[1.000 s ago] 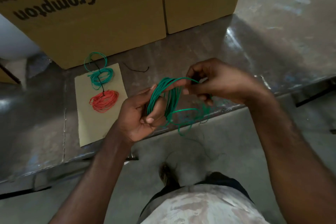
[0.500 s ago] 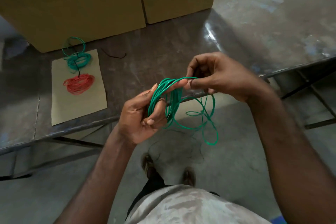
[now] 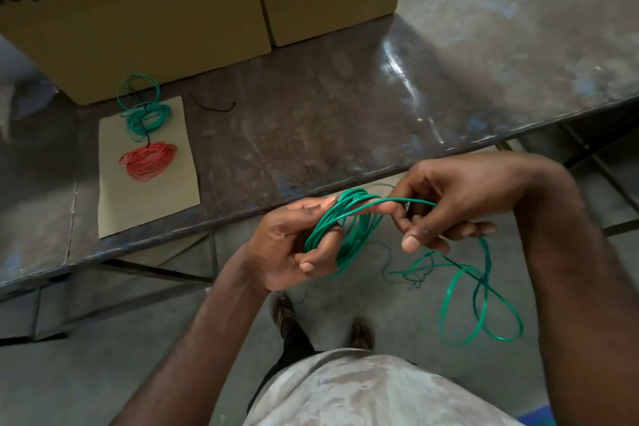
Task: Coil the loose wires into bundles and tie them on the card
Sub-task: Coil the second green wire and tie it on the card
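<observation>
Head: green wire (image 3: 340,230) (coiled) around left grip (image 3: 294,249)

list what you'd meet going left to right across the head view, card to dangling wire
card → red wire bundle → left hand → green coil round its fingers → right hand → loose green wire loops hanging below the table edge

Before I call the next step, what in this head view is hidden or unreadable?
- Head view: how many turns the green wire coil has; the left hand covers part of it.
- The wire's free end: the dangling loops tangle and blur.
- The knot on the green bundle and red bundle on the card: too small.
- The box print: cut by the left edge.
- The right hand hides its own pinch point.
</observation>
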